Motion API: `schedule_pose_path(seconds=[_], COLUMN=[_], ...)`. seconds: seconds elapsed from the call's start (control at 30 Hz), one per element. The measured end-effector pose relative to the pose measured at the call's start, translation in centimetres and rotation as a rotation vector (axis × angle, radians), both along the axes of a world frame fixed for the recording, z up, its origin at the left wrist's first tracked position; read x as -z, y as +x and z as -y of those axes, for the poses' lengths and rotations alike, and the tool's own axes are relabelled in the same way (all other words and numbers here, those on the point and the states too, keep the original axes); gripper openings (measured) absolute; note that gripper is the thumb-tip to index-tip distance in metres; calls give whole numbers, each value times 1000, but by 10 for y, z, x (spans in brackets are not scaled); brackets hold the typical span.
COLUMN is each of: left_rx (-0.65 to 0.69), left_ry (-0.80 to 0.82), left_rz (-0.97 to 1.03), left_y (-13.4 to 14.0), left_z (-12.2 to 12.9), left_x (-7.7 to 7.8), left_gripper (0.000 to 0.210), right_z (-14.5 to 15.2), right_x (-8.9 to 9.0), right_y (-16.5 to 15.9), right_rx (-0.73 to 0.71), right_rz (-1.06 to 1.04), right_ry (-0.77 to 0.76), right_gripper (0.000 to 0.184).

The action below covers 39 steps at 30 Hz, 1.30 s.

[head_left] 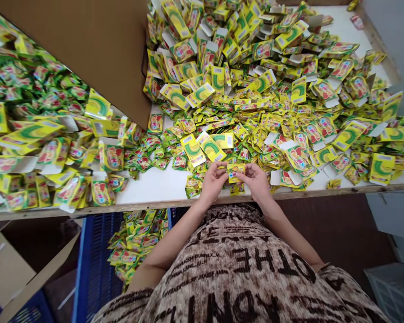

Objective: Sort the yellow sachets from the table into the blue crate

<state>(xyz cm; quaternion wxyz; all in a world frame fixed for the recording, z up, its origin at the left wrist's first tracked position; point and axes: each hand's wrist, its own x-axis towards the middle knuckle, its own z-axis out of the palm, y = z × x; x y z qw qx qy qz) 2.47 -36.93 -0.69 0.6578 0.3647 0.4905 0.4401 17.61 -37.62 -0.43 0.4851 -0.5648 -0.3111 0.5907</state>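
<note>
My left hand (213,181) and my right hand (257,181) come together at the table's front edge. Between them is a small yellow candy packet (236,173) with coloured print, pinched at its left side by the left fingers and at its right side by the right thumb and fingers. Just beyond the hands lie yellow-and-green flat cardboard boxes (211,147), some with white end flaps open. Small shiny sachets (192,185) rest on the white table beside my left hand. To the right of my right hand lies a box with open white flaps (286,178).
A large heap of yellow boxes and sachets (256,89) covers the back and right of the white table (155,186). A brown cardboard carton (87,45) stands at the left, near green sachets (33,80). Below the edge is a blue crate (96,260) holding filled boxes.
</note>
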Motion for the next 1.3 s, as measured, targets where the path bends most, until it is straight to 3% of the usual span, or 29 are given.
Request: schedule_pose_path(seconds=[0.13,0.23,0.37,0.47,0.53,0.6,0.67,0.8,0.93,1.03,1.1,1.17,1.23,1.3], left_rx=[-45,-65,91,191,87,-90,-157,17,90,6,-44,3,106,166], left_ry=[28,114,276,533,622,579,455,290,259,211,192,195,193,182], left_rz=[37,61,-26,-339,-636,-929,-1165,-1360,-1248,-998,-719,-408,-199,-146], left_y=[2,7,7,-8,-20,-28,-28,-13,-28,-60,-73,-70,-54,-34], left_z=[6,10,14,5,-12,-36,-60,-90,-89,-77,-64,-48,-30,-14], left_x=[2,8,11,8,2,-7,-16,-30,-34,-32,-29,-24,-17,-8], left_gripper=[32,36,32,35,32,38,56,83,87,81,66,49,39,35], right_z=[1,2,3,5,6,8,11,15,10,3,-1,-5,-10,-15], right_x=[6,7,7,13,22,31,39,45,48,43,29,8,-14,-28], right_y=[2,5,14,27,36,41,41,35,42,52,52,45,34,23], right_rx=[-71,-43,-174,-215,-139,-100,-150,-326,-280,-187,-84,56,137,53], right_rz=[61,240,272,284,512,799,1029,1213,1172,1011,839,658,539,546], right_ry=[18,88,97,120,219,364,526,685,630,483,374,338,421,541], right_gripper=[36,42,40,32,30,29,27,26,30,31,31,30,29,24])
